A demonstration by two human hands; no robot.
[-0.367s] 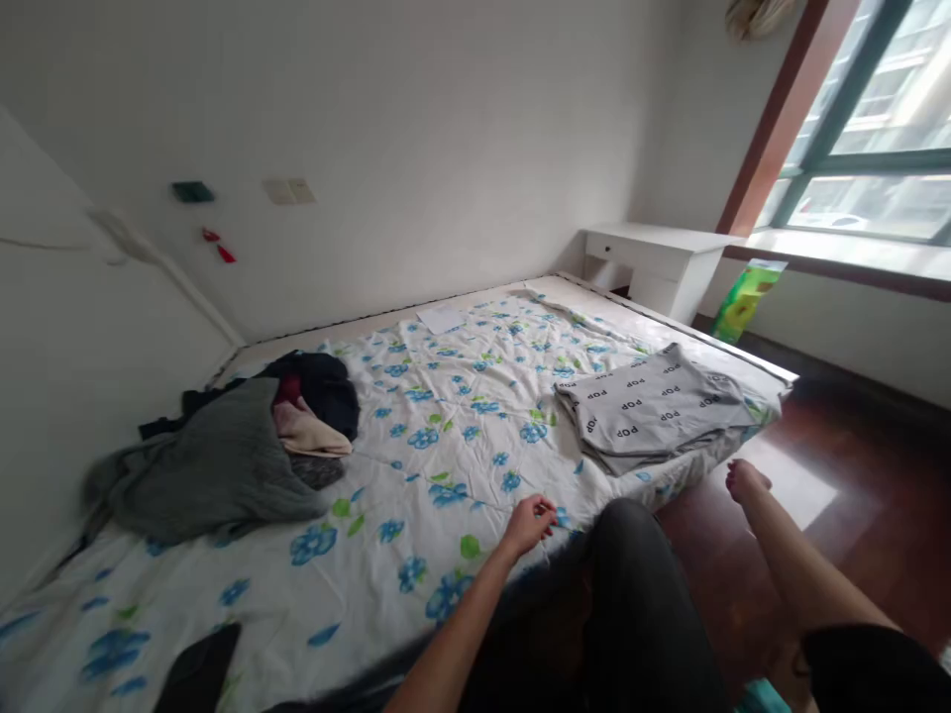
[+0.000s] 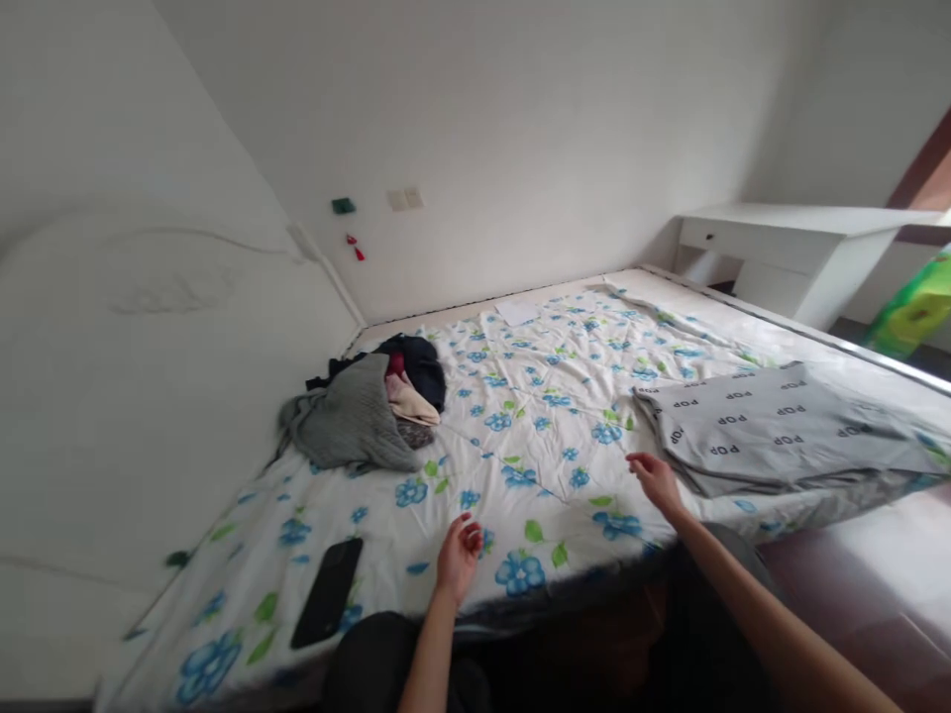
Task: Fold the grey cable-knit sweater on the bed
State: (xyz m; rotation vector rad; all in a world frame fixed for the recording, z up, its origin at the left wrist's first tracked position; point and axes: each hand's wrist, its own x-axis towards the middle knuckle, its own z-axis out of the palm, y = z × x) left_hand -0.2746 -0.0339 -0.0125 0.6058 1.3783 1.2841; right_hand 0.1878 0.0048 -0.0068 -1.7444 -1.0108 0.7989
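Note:
My left hand [image 2: 459,557] is over the near edge of the floral bed sheet [image 2: 482,495], palm partly up. Its fingers are loosely curled and apart, holding nothing. To the right, my right hand [image 2: 657,483] hovers above the sheet with fingers loosely stretched and nothing in them. Close beyond it lies a folded grey cloth printed with "POP" [image 2: 758,426], not visibly touched. A heap of clothes sits at the far left of the bed, with a grey knitted garment [image 2: 349,421] on top and dark, red and beige pieces showing. Left of my left hand lies a black phone [image 2: 328,592].
A white sheet of paper [image 2: 518,314] rests near the wall. Beyond the bed's right side stand a white desk [image 2: 773,243] and a green-yellow bag [image 2: 913,307]. The white headboard [image 2: 170,396] borders the left side; the reddish floor [image 2: 854,584] shows at the right.
My view has turned left. My right hand has moved from over the floor to above the sheet, left of the grey printed cloth. My left hand has shifted left toward the phone.

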